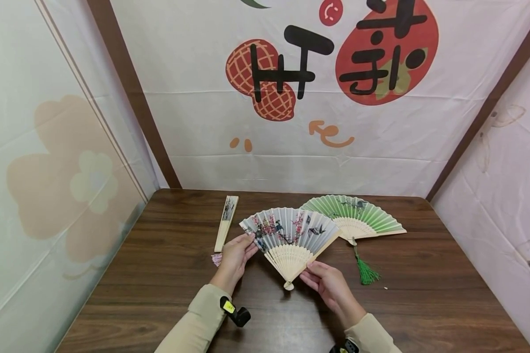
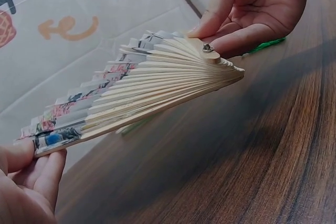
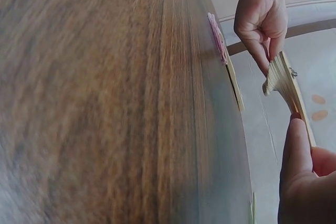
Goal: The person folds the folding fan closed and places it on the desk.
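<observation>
A folding fan (image 1: 291, 230) with pale grey pleats, pink blossoms and a bird is spread wide above the table. My left hand (image 1: 237, 256) pinches its left end, thumb on top, as the left wrist view also shows with the fan (image 2: 131, 85). My right hand (image 1: 329, 287) pinches the right guard stick low down, close to the rivet. In the right wrist view the fan (image 3: 286, 85) is seen edge-on between both hands. Behind my left hand lies a closed fan (image 1: 226, 223) with a pink tassel (image 1: 217, 259), partly hidden by that hand.
An open green fan (image 1: 362, 215) lies at the back right, partly behind the held fan. Its green tassel (image 1: 366, 272) trails toward me on the brown wooden table (image 1: 150, 289). A small white speck (image 1: 385, 288) sits nearby. Printed cloth walls (image 1: 194, 122) stand around the table.
</observation>
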Demonstrator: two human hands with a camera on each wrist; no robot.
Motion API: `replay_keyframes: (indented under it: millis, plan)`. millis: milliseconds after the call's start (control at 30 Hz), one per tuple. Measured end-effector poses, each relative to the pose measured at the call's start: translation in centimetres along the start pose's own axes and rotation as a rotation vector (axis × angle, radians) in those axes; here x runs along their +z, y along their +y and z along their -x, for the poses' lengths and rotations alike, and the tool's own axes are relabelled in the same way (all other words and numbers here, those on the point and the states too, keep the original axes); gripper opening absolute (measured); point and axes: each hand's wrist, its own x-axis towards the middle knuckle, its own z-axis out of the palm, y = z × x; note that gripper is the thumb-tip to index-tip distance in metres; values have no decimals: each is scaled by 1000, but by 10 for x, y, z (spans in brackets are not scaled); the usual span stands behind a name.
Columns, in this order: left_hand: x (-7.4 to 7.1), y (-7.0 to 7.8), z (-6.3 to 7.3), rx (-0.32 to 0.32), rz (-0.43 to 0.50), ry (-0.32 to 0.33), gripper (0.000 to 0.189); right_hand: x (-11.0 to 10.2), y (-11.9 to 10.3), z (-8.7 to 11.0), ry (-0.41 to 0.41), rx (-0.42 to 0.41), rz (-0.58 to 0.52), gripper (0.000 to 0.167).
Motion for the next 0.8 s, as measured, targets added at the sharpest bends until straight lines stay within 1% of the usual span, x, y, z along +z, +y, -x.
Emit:
replay_keyframes:
  millis: [133,267,533,800]
  plan:
    - [0,0,0,3,7,-14,43,1,1,0,-6,-12,3,25]
    - [1,0,1,-1,5,-26,40,3,3,0,-11,-6,16,24]
    - [1,1,3,0,1,-24,42,4,3,-1,-19,-6,41,19]
    - [2,1,2,2,2,-23,40,5,1,-1,-31,1,66,15]
